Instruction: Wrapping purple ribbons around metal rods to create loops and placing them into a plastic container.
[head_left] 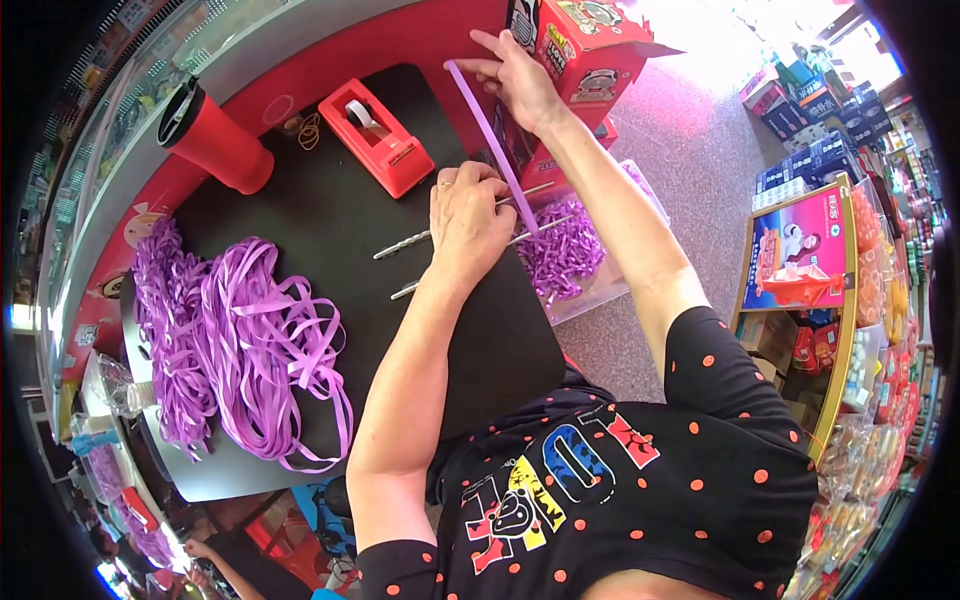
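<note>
Over the black tabletop (330, 230), the person's right hand (520, 78) pinches the upper end of a flat purple plastic ribbon strip (492, 140), stretched taut down to the left hand (468, 215), closed over two twisted metal rods (410, 242). It looks like measuring or winding; next, probably wrapping it round the rods evenly.

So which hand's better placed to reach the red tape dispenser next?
Probably left: the left hand rests right beside the tape dispenser, while the right hand is farther off, pinching the purple ribbon strip.
</note>
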